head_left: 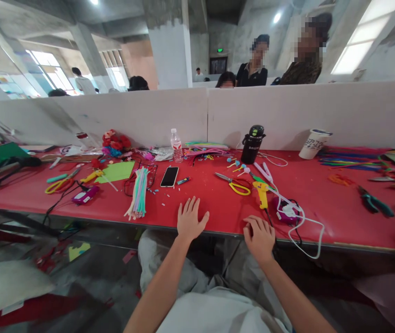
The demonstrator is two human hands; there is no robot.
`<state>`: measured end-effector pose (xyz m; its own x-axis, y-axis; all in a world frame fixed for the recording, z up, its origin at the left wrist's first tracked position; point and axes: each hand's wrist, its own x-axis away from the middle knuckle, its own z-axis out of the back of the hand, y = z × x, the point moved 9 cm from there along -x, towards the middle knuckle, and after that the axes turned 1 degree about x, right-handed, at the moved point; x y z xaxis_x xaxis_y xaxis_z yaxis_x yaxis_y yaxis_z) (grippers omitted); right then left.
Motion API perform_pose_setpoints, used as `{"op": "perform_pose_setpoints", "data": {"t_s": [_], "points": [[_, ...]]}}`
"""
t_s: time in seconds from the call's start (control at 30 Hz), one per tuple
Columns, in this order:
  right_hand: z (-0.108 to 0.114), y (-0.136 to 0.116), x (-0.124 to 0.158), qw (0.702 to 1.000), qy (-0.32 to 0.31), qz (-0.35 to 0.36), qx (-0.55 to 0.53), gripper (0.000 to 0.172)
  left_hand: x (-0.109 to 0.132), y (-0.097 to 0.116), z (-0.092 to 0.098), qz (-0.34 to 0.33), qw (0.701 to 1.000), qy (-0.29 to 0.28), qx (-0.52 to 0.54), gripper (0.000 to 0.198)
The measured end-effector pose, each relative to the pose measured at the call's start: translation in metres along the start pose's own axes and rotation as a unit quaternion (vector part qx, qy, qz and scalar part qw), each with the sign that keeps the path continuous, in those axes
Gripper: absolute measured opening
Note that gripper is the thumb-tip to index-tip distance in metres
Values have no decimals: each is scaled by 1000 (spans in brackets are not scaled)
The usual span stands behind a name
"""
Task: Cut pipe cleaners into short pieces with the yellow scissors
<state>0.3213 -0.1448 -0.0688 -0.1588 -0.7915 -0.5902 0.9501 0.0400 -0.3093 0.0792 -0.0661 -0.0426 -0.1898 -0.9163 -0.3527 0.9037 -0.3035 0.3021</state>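
Observation:
My left hand (190,219) lies flat on the red table (322,194) near its front edge, fingers spread, holding nothing. My right hand (258,236) rests on the same edge with fingers curled down, empty as far as I can see. A yellow glue gun (261,192) with a black cord lies just beyond the right hand. Yellow-handled scissors (235,185) lie between and beyond the two hands. A black phone (169,176) lies further back from the left hand. A bundle of pastel pipe cleaners (138,192) lies left of it.
A black flask (252,143), a clear water bottle (176,144) and a white paper cup (313,143) stand near the white partition (280,113). White cable loops (304,222) hang over the front edge. Pliers (373,201) lie at right. People stand behind the partition.

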Motion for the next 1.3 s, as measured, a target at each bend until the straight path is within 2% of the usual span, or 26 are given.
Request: {"op": "perform_pose_setpoints", "data": {"t_s": [0.1,0.2,0.27,0.33,0.4,0.43,0.5,0.57,0.6,0.67,0.77,0.87,0.93,1.0,1.13,1.2,1.3], "points": [[1,2,1,1000,3,3,-8,20,2,-2,8,-2,998,24,58,51],[1,4,3,1000,-2,0,-20,20,6,-27,34,22,987,85,136,37],[1,5,3,1000,-5,2,-24,20,12,-61,66,53,978,153,131,31],[1,5,3,1000,-4,5,-27,21,23,-102,101,99,970,210,78,32],[1,5,4,1000,-1,6,-29,21,38,-150,132,200,949,245,-7,44],[1,6,4,1000,1,6,-28,21,44,-171,141,245,940,234,-34,57],[1,6,4,1000,3,6,-27,21,49,-200,143,298,939,166,-50,78],[1,6,5,1000,4,3,-27,21,47,-213,133,307,945,101,-43,84],[1,7,5,1000,4,2,-28,21,44,-216,127,305,948,85,-35,81],[1,7,5,999,2,0,-34,22,38,-218,118,295,951,93,-16,66],[1,11,3,999,-7,-13,-45,21,30,-209,111,249,955,163,13,45],[3,9,-3,996,-24,-32,-83,17,24,-188,104,191,959,205,34,36],[6,-7,-10,986,-35,-22,-162,17,24,-169,99,161,962,214,54,32],[6,-35,-19,961,-54,-9,-271,16,26,-148,98,139,961,227,73,29],[-24,-122,-39,870,-193,8,-455,19,36,-115,96,123,960,236,84,27],[-45,-165,-49,833,-252,10,-493,21,43,-104,95,112,961,235,93,26],[-75,-214,-60,816,-289,27,-499,20,53,-100,93,103,962,230,109,25]]}}
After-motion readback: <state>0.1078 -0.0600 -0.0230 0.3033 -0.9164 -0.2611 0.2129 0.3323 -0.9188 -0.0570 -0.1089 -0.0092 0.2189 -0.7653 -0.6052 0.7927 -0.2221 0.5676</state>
